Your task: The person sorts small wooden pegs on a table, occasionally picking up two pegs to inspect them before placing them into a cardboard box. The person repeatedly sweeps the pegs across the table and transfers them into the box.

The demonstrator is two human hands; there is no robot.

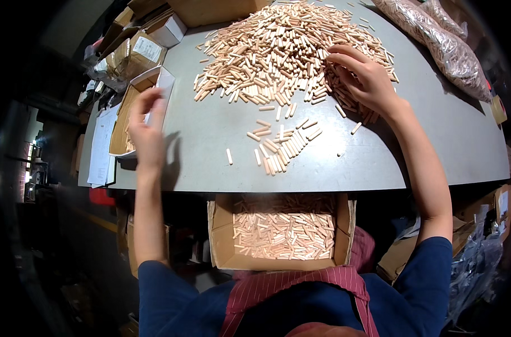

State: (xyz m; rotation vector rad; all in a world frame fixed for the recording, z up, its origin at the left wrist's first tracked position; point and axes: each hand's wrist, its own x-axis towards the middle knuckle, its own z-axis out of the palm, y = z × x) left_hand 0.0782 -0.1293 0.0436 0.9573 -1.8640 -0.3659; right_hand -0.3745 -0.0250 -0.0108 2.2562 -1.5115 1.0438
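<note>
A large heap of short wooden dowel pins (278, 50) covers the far middle of the grey table. At the heap's right side my right hand (368, 81) reaches in, its fingers apart and curved over the dowels, holding none that I can see. A smaller loose group of dowels (289, 147) lies nearer the table's front edge. On the left, my left hand (147, 132) hovers over a small cardboard box (121, 126) with some dowels inside. Motion smears its fingers, so whether anything is in them is hidden.
Below the table's front edge, an open carton (222, 236) holds many dowels. Clear bags of dowels (441, 45) lie at the far right, near a tape roll (498, 109). Papers (102, 146) lie beside the small box. More cartons (148, 50) crowd the far left.
</note>
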